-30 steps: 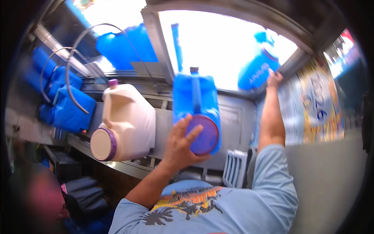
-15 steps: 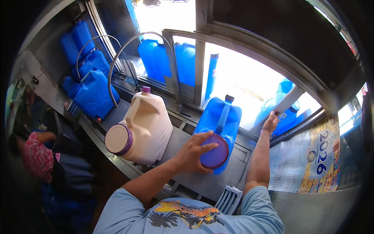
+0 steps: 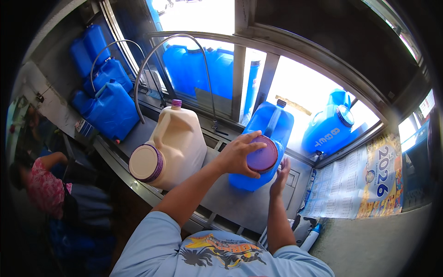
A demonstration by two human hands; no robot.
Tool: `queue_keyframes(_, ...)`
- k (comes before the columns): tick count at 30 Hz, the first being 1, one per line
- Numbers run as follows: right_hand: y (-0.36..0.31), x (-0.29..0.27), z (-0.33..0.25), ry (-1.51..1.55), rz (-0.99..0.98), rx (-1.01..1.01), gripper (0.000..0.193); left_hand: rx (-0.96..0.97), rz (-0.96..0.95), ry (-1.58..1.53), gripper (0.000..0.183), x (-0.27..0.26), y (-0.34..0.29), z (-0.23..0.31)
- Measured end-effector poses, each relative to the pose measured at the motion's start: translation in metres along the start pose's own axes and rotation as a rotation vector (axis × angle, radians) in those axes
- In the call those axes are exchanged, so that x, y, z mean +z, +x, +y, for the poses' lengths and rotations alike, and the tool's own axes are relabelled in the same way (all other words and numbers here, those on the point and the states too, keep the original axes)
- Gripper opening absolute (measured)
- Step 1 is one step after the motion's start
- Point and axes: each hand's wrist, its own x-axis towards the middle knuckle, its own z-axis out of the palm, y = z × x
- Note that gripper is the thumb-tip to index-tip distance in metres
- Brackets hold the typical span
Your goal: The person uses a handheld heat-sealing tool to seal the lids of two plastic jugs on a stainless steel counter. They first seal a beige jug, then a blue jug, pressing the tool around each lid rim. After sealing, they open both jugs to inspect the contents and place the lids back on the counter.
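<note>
A blue water jug (image 3: 270,124) lies tilted on the metal counter (image 3: 240,203), with its wide purple cap (image 3: 263,157) facing me. My left hand (image 3: 235,154) is wrapped over that cap. My right hand (image 3: 280,175) lies flat against the jug's lower right side, fingers pointing up. To the left stands a cream-white jug (image 3: 180,143) with a purple-rimmed lid (image 3: 145,162) and a small purple top cap.
Several blue jugs (image 3: 110,106) are stacked at the left under curved metal filler pipes (image 3: 184,39). Another blue jug (image 3: 330,127) sits on the window ledge. A wall calendar (image 3: 360,184) hangs at the right. A person in pink (image 3: 44,184) is at the lower left.
My right hand has come down from the jug at the window and now rests on the blue jug's side. My left hand has stayed on the purple cap. The view has tilted down.
</note>
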Motion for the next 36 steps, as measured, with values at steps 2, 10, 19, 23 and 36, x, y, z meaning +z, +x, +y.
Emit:
queue_keyframes(2,-0.048,0.009,0.007,-0.19,-0.142,-0.062,0.116,0.025,-0.005,-0.02,0.095,-0.001,0.016,-0.008)
queue_keyframes(10,0.02,0.015,0.039,-0.505,-0.071,0.051,0.129,0.071,0.301,0.087,0.106,0.038,0.058,-0.027)
queue_keyframes(19,0.157,0.027,0.069,-0.467,-0.1,-0.159,0.109,-0.422,-0.468,-0.155,0.065,0.095,-0.274,-0.076)
queue_keyframes(23,0.227,0.038,0.086,-0.439,-0.126,-0.006,0.097,-0.95,-0.514,-0.129,0.075,0.043,-0.399,-0.089)
queue_keyframes(36,0.302,0.092,0.063,-0.72,-0.053,0.146,0.097,-1.161,0.153,-0.128,0.08,-0.055,-0.453,-0.174)
